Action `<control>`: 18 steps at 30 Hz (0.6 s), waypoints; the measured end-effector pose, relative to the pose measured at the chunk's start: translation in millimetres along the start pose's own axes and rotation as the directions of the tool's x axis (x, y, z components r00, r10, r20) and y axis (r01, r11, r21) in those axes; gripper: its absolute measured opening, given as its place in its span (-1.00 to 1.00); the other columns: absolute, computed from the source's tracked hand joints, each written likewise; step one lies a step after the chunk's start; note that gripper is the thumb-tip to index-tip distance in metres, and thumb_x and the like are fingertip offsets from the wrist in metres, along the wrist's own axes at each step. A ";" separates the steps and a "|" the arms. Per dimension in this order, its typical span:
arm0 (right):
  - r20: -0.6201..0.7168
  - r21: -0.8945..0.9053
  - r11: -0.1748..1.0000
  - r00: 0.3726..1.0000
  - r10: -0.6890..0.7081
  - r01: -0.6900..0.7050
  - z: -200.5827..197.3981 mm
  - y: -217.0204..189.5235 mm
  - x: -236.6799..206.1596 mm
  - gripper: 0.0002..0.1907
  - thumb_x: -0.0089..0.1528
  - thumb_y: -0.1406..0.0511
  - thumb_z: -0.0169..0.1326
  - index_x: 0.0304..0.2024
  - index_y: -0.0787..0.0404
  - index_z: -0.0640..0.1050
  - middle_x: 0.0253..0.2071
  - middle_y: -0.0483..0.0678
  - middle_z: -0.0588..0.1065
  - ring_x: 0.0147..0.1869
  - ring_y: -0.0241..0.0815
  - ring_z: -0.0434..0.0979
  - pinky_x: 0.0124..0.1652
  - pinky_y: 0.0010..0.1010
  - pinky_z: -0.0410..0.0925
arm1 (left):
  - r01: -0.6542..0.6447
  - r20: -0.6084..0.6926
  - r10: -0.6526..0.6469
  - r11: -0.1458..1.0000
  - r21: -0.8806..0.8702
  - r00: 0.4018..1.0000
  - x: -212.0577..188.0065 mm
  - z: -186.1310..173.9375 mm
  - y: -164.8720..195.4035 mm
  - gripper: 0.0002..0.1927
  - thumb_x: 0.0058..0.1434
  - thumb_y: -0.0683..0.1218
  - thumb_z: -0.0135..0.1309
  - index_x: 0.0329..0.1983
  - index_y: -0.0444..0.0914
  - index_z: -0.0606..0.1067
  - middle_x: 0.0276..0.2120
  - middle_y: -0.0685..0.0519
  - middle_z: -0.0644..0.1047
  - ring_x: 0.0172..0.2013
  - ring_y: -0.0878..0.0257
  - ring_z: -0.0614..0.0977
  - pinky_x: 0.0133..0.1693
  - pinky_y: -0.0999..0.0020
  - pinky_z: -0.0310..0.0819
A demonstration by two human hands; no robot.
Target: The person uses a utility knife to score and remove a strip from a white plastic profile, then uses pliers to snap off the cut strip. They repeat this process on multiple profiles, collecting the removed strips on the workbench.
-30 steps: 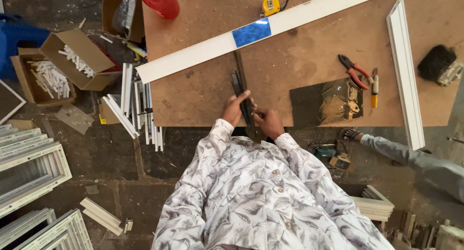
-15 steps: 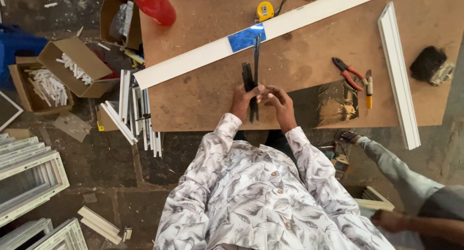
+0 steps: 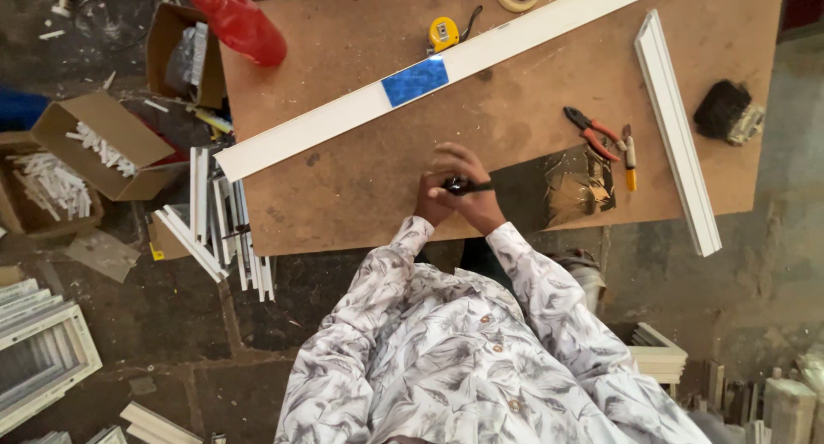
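Both hands, left hand [image 3: 432,202] and right hand [image 3: 475,195], grip a small dark tool [image 3: 463,185], possibly folded; the far white trim strip [image 3: 343,122] lies untouched

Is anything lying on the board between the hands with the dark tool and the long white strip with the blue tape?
Nothing visible. Both hands hold the dark tool near the board's front edge, and only bare brown board lies between them and the white strip.

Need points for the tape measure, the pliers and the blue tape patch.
tape measure [image 3: 443,33], head view, on its yellow case
pliers [image 3: 590,132], head view, on the red handles
blue tape patch [image 3: 415,82], head view, middle of the patch on the white strip
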State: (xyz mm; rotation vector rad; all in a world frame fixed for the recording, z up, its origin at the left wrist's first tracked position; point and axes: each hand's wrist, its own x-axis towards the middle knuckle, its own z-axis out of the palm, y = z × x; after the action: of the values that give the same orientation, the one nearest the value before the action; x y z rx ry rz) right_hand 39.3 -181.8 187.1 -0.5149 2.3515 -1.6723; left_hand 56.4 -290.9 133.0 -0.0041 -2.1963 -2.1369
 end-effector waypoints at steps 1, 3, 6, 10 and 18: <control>0.041 -0.086 0.994 0.997 -0.069 0.072 0.0 -0.9 2.0 -0.65 0.10 0.33 0.39 -0.07 0.17 0.63 0.19 0.03 0.52 0.46 0.02 0.36 0.35 -0.12 0.27 | 0.023 -0.004 -0.022 0.999 0.049 1.000 0.5 1.6 -1.1 -0.87 0.10 -0.15 0.20 -0.30 -0.28 0.58 -0.40 -0.05 0.63 -0.36 0.16 0.71 -0.34 0.32 0.52; 0.057 -0.165 0.978 0.991 -0.118 0.126 1.5 -1.2 1.7 -0.69 0.13 0.33 0.36 -0.07 0.14 0.65 0.15 -0.01 0.55 0.42 0.05 0.41 0.33 -0.12 0.31 | 0.026 -0.011 -0.026 0.998 0.051 1.000 -0.5 2.1 -4.5 -0.84 0.09 -0.12 0.21 -0.28 -0.27 0.58 -0.36 -0.08 0.64 -0.31 0.10 0.72 -0.33 0.30 0.56; 0.100 -0.214 0.958 0.979 -0.176 0.193 7.9 2.0 -0.9 -0.72 0.16 0.35 0.32 -0.06 0.13 0.65 0.12 -0.01 0.57 0.38 0.08 0.46 0.30 -0.10 0.34 | -0.017 -0.022 0.017 1.000 0.012 1.000 -4.8 -3.7 -8.2 -0.80 0.07 -0.10 0.19 -0.25 -0.26 0.57 -0.29 -0.09 0.64 -0.25 0.05 0.73 -0.27 0.26 0.61; 0.141 -0.228 0.949 0.972 -0.190 0.219 17.9 7.9 -3.4 -0.72 0.15 0.35 0.31 -0.07 0.14 0.65 0.11 0.01 0.56 0.34 0.09 0.48 0.27 -0.09 0.35 | -0.114 -0.036 0.124 0.974 0.196 0.992 -8.9 -13.1 -9.9 -0.78 0.00 -0.08 0.22 -0.30 -0.24 0.57 -0.31 -0.09 0.63 -0.25 -0.04 0.69 -0.26 0.16 0.58; 0.168 -0.242 0.951 0.974 -0.152 0.191 26.3 10.8 -6.3 -0.67 0.17 0.34 0.30 -0.01 0.20 0.60 0.16 0.05 0.52 0.37 0.13 0.45 0.30 -0.05 0.32 | -0.144 -0.075 0.158 0.975 0.168 0.984 -13.8 -20.0 -25.0 -0.76 0.05 -0.06 0.19 -0.23 -0.24 0.57 -0.24 -0.09 0.62 -0.17 -0.06 0.67 -0.14 0.10 0.57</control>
State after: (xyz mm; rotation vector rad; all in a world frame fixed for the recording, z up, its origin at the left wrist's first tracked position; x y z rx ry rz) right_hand 52.9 -198.9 167.9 -0.8829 2.4862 -1.3428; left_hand 69.8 -310.9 107.8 -0.0639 -2.2333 -1.8404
